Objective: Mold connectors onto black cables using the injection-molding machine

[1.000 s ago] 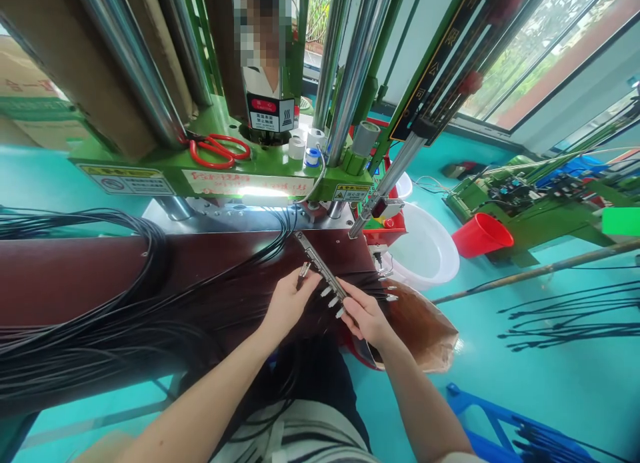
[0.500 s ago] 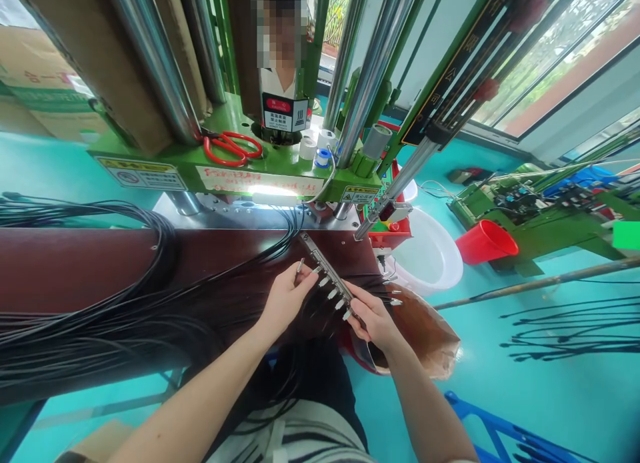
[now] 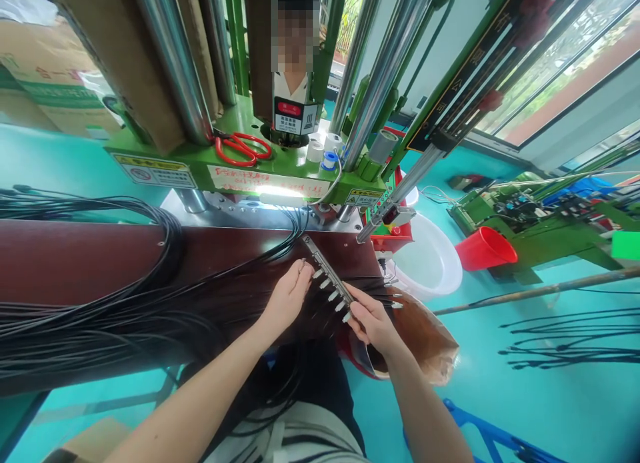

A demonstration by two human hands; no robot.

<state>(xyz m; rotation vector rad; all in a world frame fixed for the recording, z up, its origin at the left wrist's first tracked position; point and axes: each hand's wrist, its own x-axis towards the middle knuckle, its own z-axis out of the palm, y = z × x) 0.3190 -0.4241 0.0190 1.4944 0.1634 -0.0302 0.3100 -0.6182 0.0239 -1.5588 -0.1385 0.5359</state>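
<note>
In front, behind the dark red table (image 3: pixel 75 263): big green press (image 3: pixel 260 166) w/ steel columns, red scissors (image 3: pixel 243 148) lying on its base, tape rolls beside. Across the table, from the left edge to the middle: thick bundle of black cables (image 3: pixel 100 310), some looping up toward the press.

At table's front edge, mid-frame: slim metal bar (image 3: pixel 327 278) lying slantwise, row of metal-tipped cable ends sticking out along one side. Right hand (image 3: pixel 373 323) clamped on bar's near end, thumb on top, fingers curled under. Left hand (image 3: pixel 290 296) at bar's far half, fingertips pressed together on one metal plug (image 3: pixel 303 266), touching or just short of the bar – can't tell which.

Judging by this: seating plugs one by one into the bar. To do well: keep right-hand grip firm so bar doesn't twist; line plug square to its slot before pushing; keep spacing even w/ plugs already in; keep loose cables from tangling under the wrist.

Containers, right of table: white basin (image 3: pixel 430 263) on the floor, looks empty as far as seen; red bucket (image 3: pixel 484 248) tipped on its side, inside not visible; brown bag (image 3: pixel 425 336) just below right hand, contents hidden. Farther right on the teal floor: more black cables (image 3: pixel 570 336) spread out.
</note>
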